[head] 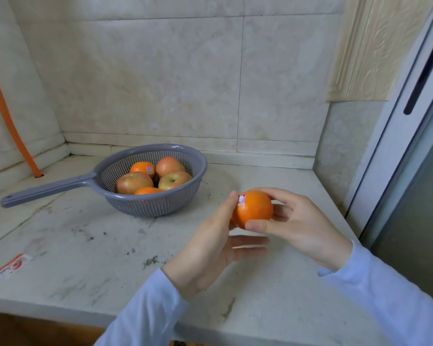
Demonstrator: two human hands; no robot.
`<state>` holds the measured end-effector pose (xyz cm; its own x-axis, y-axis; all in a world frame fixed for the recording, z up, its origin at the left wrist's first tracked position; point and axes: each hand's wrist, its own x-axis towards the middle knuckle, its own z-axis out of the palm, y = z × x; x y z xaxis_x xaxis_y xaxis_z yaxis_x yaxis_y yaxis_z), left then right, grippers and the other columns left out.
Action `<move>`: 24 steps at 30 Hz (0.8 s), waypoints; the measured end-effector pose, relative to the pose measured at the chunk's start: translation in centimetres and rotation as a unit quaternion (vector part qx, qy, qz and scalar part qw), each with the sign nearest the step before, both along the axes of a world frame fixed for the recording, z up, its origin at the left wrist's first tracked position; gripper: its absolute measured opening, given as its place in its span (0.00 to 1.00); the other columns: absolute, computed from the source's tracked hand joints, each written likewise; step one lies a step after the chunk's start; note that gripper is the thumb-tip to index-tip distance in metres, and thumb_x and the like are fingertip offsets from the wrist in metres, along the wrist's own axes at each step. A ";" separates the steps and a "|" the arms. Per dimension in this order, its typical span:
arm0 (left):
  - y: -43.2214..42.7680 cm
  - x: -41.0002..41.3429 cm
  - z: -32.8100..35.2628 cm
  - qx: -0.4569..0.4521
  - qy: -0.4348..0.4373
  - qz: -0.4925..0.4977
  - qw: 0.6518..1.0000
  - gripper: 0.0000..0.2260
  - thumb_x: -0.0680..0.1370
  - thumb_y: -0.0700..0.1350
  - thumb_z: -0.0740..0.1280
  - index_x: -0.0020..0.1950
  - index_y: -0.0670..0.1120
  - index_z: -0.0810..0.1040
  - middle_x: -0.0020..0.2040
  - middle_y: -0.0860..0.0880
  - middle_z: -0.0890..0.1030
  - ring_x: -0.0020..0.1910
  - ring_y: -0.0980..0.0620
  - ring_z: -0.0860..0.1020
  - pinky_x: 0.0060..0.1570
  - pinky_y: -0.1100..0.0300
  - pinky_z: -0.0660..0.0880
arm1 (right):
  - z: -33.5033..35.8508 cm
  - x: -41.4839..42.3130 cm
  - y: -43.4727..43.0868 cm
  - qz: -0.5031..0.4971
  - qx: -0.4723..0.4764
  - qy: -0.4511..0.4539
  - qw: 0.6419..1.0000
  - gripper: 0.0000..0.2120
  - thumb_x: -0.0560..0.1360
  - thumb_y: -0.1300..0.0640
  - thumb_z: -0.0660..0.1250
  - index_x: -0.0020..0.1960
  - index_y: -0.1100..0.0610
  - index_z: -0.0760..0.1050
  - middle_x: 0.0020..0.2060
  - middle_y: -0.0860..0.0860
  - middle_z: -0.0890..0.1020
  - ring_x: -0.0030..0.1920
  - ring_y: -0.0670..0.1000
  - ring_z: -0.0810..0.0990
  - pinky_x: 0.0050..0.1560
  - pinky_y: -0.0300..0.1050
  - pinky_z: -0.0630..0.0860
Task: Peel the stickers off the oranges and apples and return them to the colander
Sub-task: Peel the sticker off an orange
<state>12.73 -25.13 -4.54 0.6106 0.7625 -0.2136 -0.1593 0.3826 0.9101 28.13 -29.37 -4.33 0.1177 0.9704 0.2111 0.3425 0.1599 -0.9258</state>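
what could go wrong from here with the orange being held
The orange is held above the counter mainly by the right hand. A push from the left hand at its sticker might knock it loose, and it could roll off the front edge. The sticker may also tear and leave scraps. The far orange in the colander still shows a sticker, easy to overlook.

View from my head camera: a pale veined marble countertop (85, 245), dark-speckled, fills a corner of large beige marble-look wall tiles (160, 83). At left I see a thin orange hose (0, 101) running down the wall to the counter. Upper right: a cream embossed wall panel (365, 51); beside it, a white sliding door frame (395, 136) with frosted glass (415, 208). Soft, even light. Brown wood (35, 328) shows below the counter's front edge.
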 end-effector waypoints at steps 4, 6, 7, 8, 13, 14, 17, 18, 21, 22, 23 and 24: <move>0.0 0.1 -0.4 -0.024 -0.073 0.029 0.997 0.18 0.80 0.52 0.63 0.59 0.40 0.78 0.58 0.37 0.81 0.52 0.44 0.83 0.53 0.51 0.82 | -0.4 0.3 -0.3 0.006 -0.005 -0.067 0.998 0.27 0.61 0.46 0.77 0.59 0.44 0.77 0.55 0.41 0.82 0.58 0.42 0.79 0.63 0.45 0.74; 0.0 0.2 -0.7 0.001 -0.063 0.052 0.997 0.18 0.78 0.49 0.65 0.61 0.37 0.76 0.56 0.39 0.82 0.51 0.46 0.82 0.53 0.53 0.81 | -0.8 0.3 -0.5 -0.008 -0.006 -0.119 0.993 0.27 0.65 0.47 0.77 0.62 0.42 0.74 0.57 0.39 0.80 0.60 0.40 0.76 0.64 0.45 0.73; -0.2 0.3 -0.9 0.009 -0.053 0.063 0.997 0.18 0.77 0.47 0.67 0.62 0.36 0.75 0.55 0.39 0.82 0.50 0.47 0.82 0.53 0.53 0.81 | -1.0 0.2 -0.7 -0.015 0.002 -0.137 0.990 0.27 0.67 0.49 0.77 0.64 0.43 0.73 0.58 0.39 0.79 0.61 0.40 0.76 0.64 0.45 0.73; -0.3 0.5 -1.1 0.015 -0.042 0.074 0.996 0.19 0.76 0.46 0.68 0.62 0.36 0.74 0.55 0.38 0.82 0.48 0.48 0.82 0.52 0.53 0.81 | -1.3 0.0 -1.0 -0.023 0.015 -0.149 0.988 0.27 0.68 0.51 0.76 0.64 0.44 0.72 0.59 0.39 0.78 0.61 0.40 0.75 0.63 0.44 0.73; -0.6 1.2 -2.1 0.038 -0.023 0.088 0.995 0.27 0.67 0.52 0.73 0.62 0.39 0.75 0.58 0.38 0.81 0.51 0.49 0.84 0.54 0.55 0.81 | -2.6 -0.8 -1.9 -0.070 0.087 -0.108 0.988 0.21 0.68 0.52 0.76 0.59 0.43 0.75 0.55 0.41 0.81 0.57 0.40 0.79 0.59 0.34 0.74; -0.6 1.2 -2.3 0.026 -0.038 0.081 0.996 0.24 0.71 0.52 0.72 0.61 0.38 0.77 0.58 0.38 0.82 0.55 0.47 0.83 0.57 0.52 0.80 | -2.8 -0.9 -2.1 -0.075 0.089 -0.069 0.991 0.21 0.68 0.52 0.75 0.59 0.43 0.75 0.55 0.42 0.81 0.56 0.40 0.80 0.58 0.34 0.75; -0.6 1.1 -2.4 -0.029 -0.084 0.084 0.993 0.16 0.78 0.46 0.66 0.59 0.36 0.79 0.57 0.38 0.82 0.57 0.42 0.81 0.56 0.50 0.80 | -3.4 -1.4 -2.6 -0.092 0.094 0.000 0.991 0.23 0.67 0.49 0.72 0.61 0.43 0.75 0.56 0.45 0.82 0.57 0.42 0.81 0.57 0.35 0.76; -0.6 1.1 -2.4 -0.034 -0.090 0.085 0.992 0.17 0.77 0.46 0.66 0.60 0.36 0.79 0.57 0.38 0.82 0.55 0.42 0.81 0.54 0.51 0.81 | -3.6 -1.6 -2.6 -0.093 0.100 0.004 0.991 0.23 0.67 0.49 0.71 0.61 0.43 0.74 0.57 0.45 0.82 0.58 0.43 0.81 0.57 0.35 0.76; -0.6 0.9 -2.5 -0.039 -0.108 0.092 0.989 0.25 0.70 0.47 0.69 0.62 0.34 0.76 0.53 0.39 0.84 0.50 0.47 0.82 0.55 0.52 0.80 | -3.9 -2.0 -2.6 -0.118 0.127 -0.013 0.985 0.20 0.69 0.52 0.71 0.61 0.45 0.76 0.58 0.42 0.81 0.59 0.40 0.79 0.58 0.33 0.75; -0.5 1.0 -2.6 -0.040 -0.112 0.098 0.988 0.26 0.69 0.47 0.69 0.63 0.34 0.74 0.52 0.40 0.84 0.49 0.48 0.82 0.55 0.51 0.80 | -4.1 -2.0 -2.6 -0.135 0.135 -0.025 0.981 0.19 0.70 0.53 0.71 0.60 0.46 0.76 0.58 0.41 0.81 0.58 0.39 0.79 0.57 0.32 0.75; -0.5 1.0 -2.8 -0.040 -0.115 0.103 0.987 0.27 0.69 0.47 0.69 0.64 0.34 0.73 0.51 0.42 0.84 0.48 0.49 0.82 0.55 0.52 0.80 | -4.2 -2.0 -2.5 -0.150 0.142 -0.041 0.978 0.18 0.70 0.53 0.71 0.60 0.46 0.77 0.57 0.40 0.81 0.58 0.39 0.79 0.57 0.31 0.74; -0.6 1.0 -2.9 -0.038 -0.118 0.106 0.987 0.27 0.69 0.47 0.70 0.64 0.35 0.73 0.50 0.43 0.85 0.47 0.50 0.83 0.53 0.54 0.81 | -4.3 -2.0 -2.5 -0.161 0.147 -0.056 0.974 0.18 0.70 0.53 0.71 0.60 0.47 0.78 0.57 0.39 0.81 0.58 0.39 0.79 0.57 0.29 0.73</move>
<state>13.74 -25.70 -7.42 0.4781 0.8660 -0.1466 -0.4466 0.3834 0.8084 26.14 -31.90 -8.63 0.3656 0.7828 0.5036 0.5151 0.2805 -0.8099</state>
